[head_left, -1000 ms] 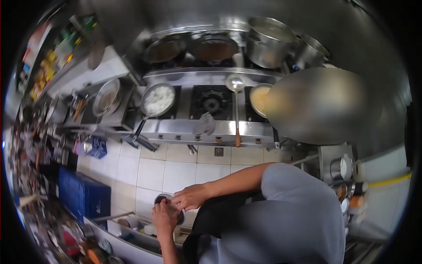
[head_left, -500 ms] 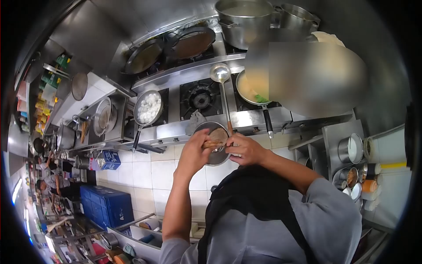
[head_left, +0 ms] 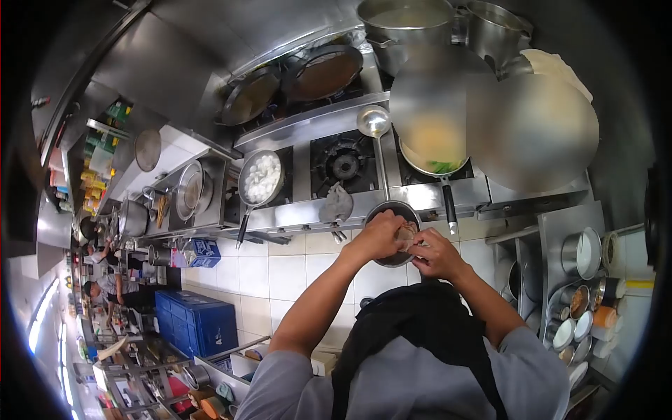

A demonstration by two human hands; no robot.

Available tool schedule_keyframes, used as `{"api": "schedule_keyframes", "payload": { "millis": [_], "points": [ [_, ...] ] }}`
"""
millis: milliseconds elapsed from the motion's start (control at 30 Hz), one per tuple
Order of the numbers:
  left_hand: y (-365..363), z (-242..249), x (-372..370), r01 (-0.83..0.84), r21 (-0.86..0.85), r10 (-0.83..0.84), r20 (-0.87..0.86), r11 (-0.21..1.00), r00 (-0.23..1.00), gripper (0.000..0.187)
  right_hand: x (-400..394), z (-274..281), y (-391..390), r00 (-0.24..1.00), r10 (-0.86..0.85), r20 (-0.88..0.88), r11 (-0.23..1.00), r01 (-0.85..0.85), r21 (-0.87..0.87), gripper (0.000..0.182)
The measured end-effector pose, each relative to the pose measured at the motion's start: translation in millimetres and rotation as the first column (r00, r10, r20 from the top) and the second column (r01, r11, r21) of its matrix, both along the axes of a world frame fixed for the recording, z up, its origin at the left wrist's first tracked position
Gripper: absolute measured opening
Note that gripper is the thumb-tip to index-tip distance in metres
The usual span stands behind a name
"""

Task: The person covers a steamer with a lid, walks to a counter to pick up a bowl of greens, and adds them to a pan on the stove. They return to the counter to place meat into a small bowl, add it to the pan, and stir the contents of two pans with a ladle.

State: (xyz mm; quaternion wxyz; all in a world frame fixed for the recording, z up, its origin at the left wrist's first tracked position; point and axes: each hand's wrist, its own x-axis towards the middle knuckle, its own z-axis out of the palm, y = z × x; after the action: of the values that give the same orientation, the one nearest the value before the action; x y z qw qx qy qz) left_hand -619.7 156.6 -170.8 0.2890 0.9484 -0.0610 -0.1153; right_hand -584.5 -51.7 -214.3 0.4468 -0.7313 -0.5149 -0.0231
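A metal bowl (head_left: 381, 209) is in front of me, below the stove's front edge, and my hands hide much of it. My left hand (head_left: 380, 236) is over the bowl with its fingers closed at a small brownish, partly see-through item (head_left: 405, 236). From the other side, my right hand (head_left: 439, 255) pinches at the same item by the bowl's right rim. The fingers cover most of it, so its kind does not show. A long-handled ladle (head_left: 374, 121) lies across the stove, its handle pointing down to the bowl.
On the stove stand a frying pan of white pieces (head_left: 261, 178), a bare burner (head_left: 344, 166) and a part-blurred pan with green bits (head_left: 445, 166). A grey cloth (head_left: 337, 204) hangs at the edge. Large pots (head_left: 409, 35) stand behind. A blue crate (head_left: 196, 324) sits on the floor.
The whole view has shifted, with the stove and bowl now further right in it. My left hand has come down closer over the bowl, and its fingers are nearer my right hand's.
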Motion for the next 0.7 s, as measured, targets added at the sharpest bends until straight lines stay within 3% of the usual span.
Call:
{"api": "schedule_keyframes", "payload": {
  "millis": [133, 200, 267, 333, 400, 467, 533, 567, 600, 667, 700],
  "points": [
    [-6, -3, 38, 0.082, -0.057, -0.083, -0.003, 0.995, 0.997, 0.034, 23, -9, -17, 0.994, -0.112, -0.020, 0.993, 0.113, 0.037, 0.024],
    [-7, 2, 63, 0.045, -0.157, -0.040, 0.034, 0.987, 0.999, 0.030, 38, -14, -23, 0.987, -0.147, -0.062, 0.988, 0.149, 0.039, 0.021],
    [-14, 35, 100, -0.093, -0.159, 0.086, -0.050, 0.983, 0.995, 0.033, 54, -25, -32, 0.968, -0.234, -0.091, 0.971, 0.238, 0.023, 0.020],
    [-13, 24, 146, -0.131, -0.449, 0.266, 0.252, 0.884, 0.931, 0.033, 65, -32, -44, 0.949, -0.294, -0.115, 0.954, 0.298, 0.017, 0.019],
    [-15, 29, 188, -0.332, -0.456, 0.415, 0.091, 0.826, 0.905, 0.034, 74, -34, -62, 0.903, -0.383, -0.194, 0.923, 0.380, -0.051, 0.020],
    [-13, 6, 229, -0.354, -0.391, 0.421, 0.097, 0.849, 0.902, 0.032, 78, -39, -83, 0.881, -0.423, -0.213, 0.906, 0.414, -0.087, 0.021],
    [-7, -35, 264, -0.220, -0.107, 0.237, 0.183, 0.970, 0.954, 0.033, 79, -43, -104, 0.838, -0.500, -0.218, 0.865, 0.493, -0.090, 0.022],
    [5, -78, 281, -0.135, -0.069, 0.148, 0.250, 0.988, 0.957, 0.032, 78, -46, -115, 0.816, -0.538, -0.208, 0.842, 0.527, -0.113, 0.023],
    [-1, -90, 289, -0.120, -0.069, 0.133, 0.245, 0.990, 0.960, 0.032, 78, -46, -125, 0.807, -0.551, -0.212, 0.834, 0.539, -0.116, 0.023],
    [-12, -113, 301, -0.061, 0.095, 0.040, 0.215, 0.994, 0.976, 0.032, 74, -44, -143, 0.744, -0.616, -0.260, 0.787, 0.593, -0.168, 0.023],
    [-20, -119, 305, -0.062, 0.040, 0.053, 0.198, 0.997, 0.979, 0.031, 72, -48, -150, 0.720, -0.648, -0.247, 0.760, 0.632, -0.151, 0.023]
  ]
}}
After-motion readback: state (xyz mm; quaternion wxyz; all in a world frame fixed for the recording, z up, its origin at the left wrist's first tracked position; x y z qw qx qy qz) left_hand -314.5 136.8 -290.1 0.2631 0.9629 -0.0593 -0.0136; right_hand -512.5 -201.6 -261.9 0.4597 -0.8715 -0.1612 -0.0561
